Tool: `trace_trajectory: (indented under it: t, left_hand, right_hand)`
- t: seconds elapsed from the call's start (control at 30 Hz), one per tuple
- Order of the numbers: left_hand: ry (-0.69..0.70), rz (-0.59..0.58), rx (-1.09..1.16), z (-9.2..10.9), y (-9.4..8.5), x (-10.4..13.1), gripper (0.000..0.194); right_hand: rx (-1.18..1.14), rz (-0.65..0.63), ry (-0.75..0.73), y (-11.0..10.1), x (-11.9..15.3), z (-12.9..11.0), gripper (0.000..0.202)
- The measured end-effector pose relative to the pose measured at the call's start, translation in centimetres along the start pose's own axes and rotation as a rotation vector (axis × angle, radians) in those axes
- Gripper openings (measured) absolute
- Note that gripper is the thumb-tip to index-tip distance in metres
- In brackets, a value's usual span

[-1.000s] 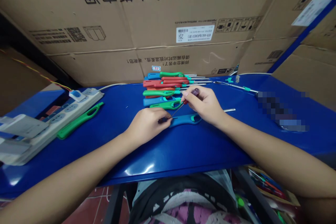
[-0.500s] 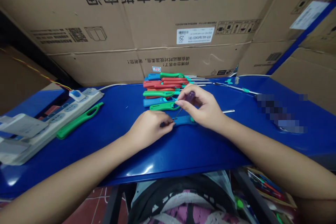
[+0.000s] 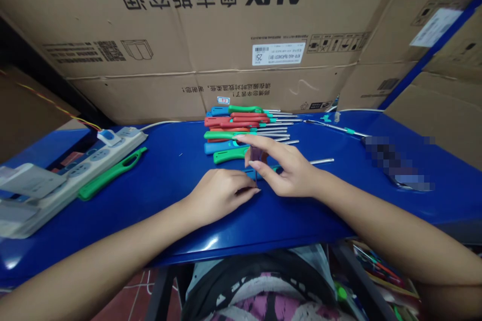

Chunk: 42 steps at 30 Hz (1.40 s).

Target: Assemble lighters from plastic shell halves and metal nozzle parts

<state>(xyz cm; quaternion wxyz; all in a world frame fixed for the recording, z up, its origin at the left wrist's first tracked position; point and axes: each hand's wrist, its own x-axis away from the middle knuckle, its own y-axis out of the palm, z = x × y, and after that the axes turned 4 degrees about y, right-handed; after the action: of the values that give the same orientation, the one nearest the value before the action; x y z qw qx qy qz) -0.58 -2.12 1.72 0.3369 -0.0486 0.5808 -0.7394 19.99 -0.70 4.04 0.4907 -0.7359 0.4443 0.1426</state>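
Note:
My right hand (image 3: 291,168) is closed around the purple handle of a screwdriver (image 3: 256,154), which stands nearly upright with its shaft pointing down. The shaft's tip ends by the fingertips of my left hand (image 3: 218,193). A blue long-necked lighter (image 3: 250,174) lies under both hands, its metal tube (image 3: 322,161) sticking out to the right. My left fingers are closed over its handle end, which they hide. Just behind my hands is a row of similar lighters in green, red and blue, among them a green lighter (image 3: 229,155).
On the left, a white power strip (image 3: 88,168) with plugs lies beside a loose green lighter casing (image 3: 113,173). A metal tube with a teal piece (image 3: 350,131) rests at the right, near a blurred-out object (image 3: 395,160). Cardboard (image 3: 211,25) stands behind the blue table (image 3: 181,130).
The screwdriver has gone from leaning to nearly upright, and its handle has moved lower and to the left. My right fingers are stretched further over it. My left hand has shifted slightly.

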Motion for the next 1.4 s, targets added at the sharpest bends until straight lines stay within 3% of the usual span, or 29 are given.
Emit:
trace_trajectory:
  t: [0.2,0.37,0.43,0.53,0.63,1.03,1.4]
  left_hand:
    - [-0.111,0.178,0.244,-0.6,-0.1,-0.5,0.012]
    - [-0.175,0.114,0.082,-1.4,-0.8,-0.5,0.055]
    - [-0.171,0.067,0.050,-1.7,-0.7,-0.4,0.057]
    - [-0.159,0.032,0.123,-1.8,0.0,-0.4,0.036]
    - [-0.127,0.061,0.164,-1.4,0.9,-0.5,0.028]
    - [-0.079,0.100,0.186,-1.2,1.6,-0.3,0.030]
    - [-0.053,0.090,0.182,-1.2,1.7,-0.5,0.028]
  right_hand:
    - [0.043,0.265,-0.001,0.3,0.1,0.9,0.049]
    - [0.129,0.351,-0.020,0.7,0.2,1.8,0.051]
    - [0.148,0.353,-0.014,1.0,0.3,1.9,0.051]
    - [0.152,0.348,0.000,1.3,0.4,2.0,0.050]
    - [0.173,0.325,0.004,1.5,0.3,2.0,0.047]
    - [0.217,0.285,-0.049,1.7,0.3,2.0,0.044]
    - [0.101,0.128,0.001,1.1,-0.3,1.3,0.038]
